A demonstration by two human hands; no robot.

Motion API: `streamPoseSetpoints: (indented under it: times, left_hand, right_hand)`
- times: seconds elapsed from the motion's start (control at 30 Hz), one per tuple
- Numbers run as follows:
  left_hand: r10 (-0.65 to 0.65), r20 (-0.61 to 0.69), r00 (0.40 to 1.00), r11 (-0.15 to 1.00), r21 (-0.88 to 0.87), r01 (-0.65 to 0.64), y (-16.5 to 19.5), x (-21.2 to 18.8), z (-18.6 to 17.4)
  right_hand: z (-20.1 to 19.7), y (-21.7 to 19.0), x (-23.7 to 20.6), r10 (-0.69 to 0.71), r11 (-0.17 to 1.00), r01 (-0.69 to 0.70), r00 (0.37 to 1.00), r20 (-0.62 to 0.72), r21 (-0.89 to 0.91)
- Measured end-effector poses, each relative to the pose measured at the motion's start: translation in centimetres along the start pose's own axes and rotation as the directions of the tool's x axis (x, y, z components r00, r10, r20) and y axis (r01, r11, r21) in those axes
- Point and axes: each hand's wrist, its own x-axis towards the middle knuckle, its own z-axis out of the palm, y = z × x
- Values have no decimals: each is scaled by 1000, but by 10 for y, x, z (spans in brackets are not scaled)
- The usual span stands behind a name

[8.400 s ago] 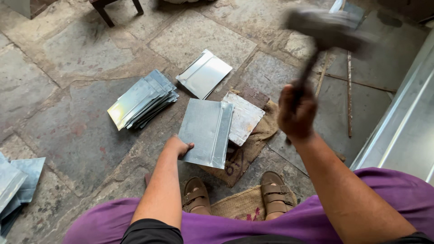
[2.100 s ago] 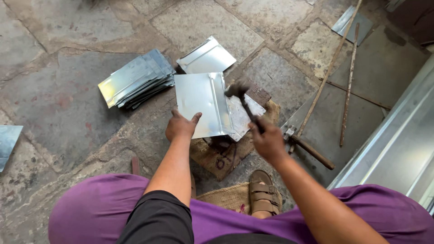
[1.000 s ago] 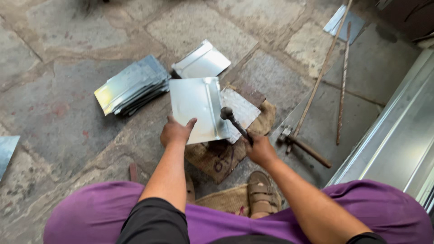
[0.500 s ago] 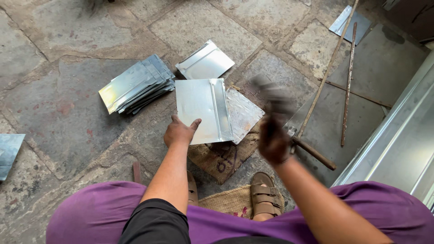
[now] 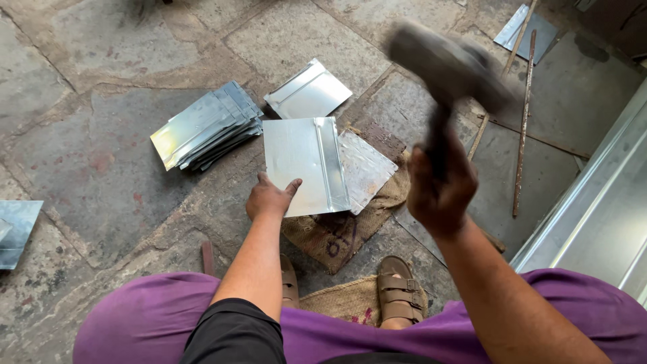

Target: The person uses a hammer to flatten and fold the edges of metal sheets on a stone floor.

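My left hand (image 5: 268, 197) presses on the near left corner of a shiny metal sheet (image 5: 303, 162) with a folded seam along its right side. The sheet lies over a dimpled metal piece (image 5: 367, 168) and a burlap sack (image 5: 337, 232). My right hand (image 5: 439, 189) is shut on the handle of a hammer (image 5: 448, 67), raised high above the sheet; its head is blurred with motion.
A stack of folded metal sheets (image 5: 205, 125) lies to the left and a single sheet (image 5: 306, 91) behind. Thin rods (image 5: 524, 114) lie on the stone floor at right, beside a long metal channel (image 5: 593, 209). More sheets (image 5: 17, 222) sit at far left. My sandalled feet (image 5: 397, 290) rest on burlap.
The hammer has swung up from the sheet to high in the air. My left hand stays on the sheet's corner.
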Motion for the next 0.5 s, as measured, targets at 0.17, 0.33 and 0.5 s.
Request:
streamPoseSetpoints:
  times: [0.17,0.33,0.5]
  left_hand:
    - [2,10,1000,1000,-9,-2,-1,-1,0]
    - [30,-63,998,999,-22,-32,1,-1,-2]
    - [20,-48,999,999,-43,-23,-1,-3,-1]
  right_hand:
    - [17,46,-83,509,848,-403,803,311,-345]
    - [24,46,-65,804,546,-557,558,205,-626]
    - [4,8,3,293,946,-260,942,165,-193]
